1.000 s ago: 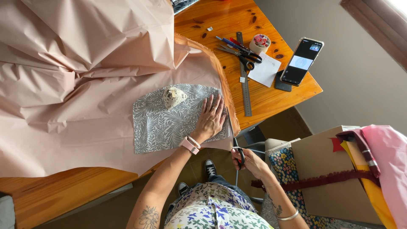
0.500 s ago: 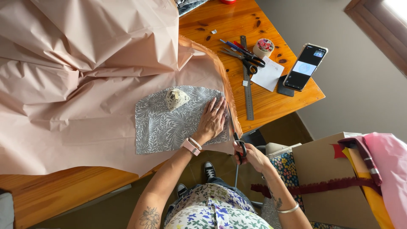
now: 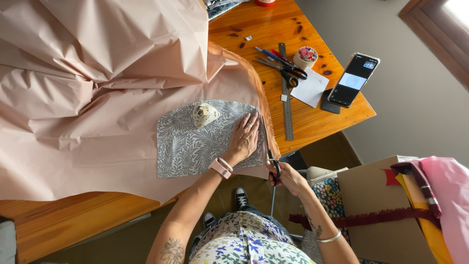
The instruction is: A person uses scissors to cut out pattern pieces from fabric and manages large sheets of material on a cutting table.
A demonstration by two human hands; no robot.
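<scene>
My left hand (image 3: 243, 139) lies flat, fingers spread, on the right side of a grey leaf-patterned fabric piece (image 3: 195, 142), pressing it onto a big sheet of pale pink fabric (image 3: 97, 88) that covers the wooden table (image 3: 273, 29). My right hand (image 3: 288, 177) grips black-handled scissors (image 3: 270, 146) at the table's near edge. Their blades point away from me along the right edge of the patterned piece, into the pink fabric. A small rounded patterned object (image 3: 204, 114) sits on the grey piece's top edge.
On the bare table to the right lie a metal ruler (image 3: 287, 98), a second pair of scissors (image 3: 283, 68), pens, a tape roll (image 3: 307, 56), white paper (image 3: 311, 88) and a phone (image 3: 352, 79). A cardboard box (image 3: 381, 205) with coloured fabrics stands on the floor at right.
The scissors have advanced away from me along the patterned piece's right edge, my right hand following. My left hand has stayed pressed on the fabric.
</scene>
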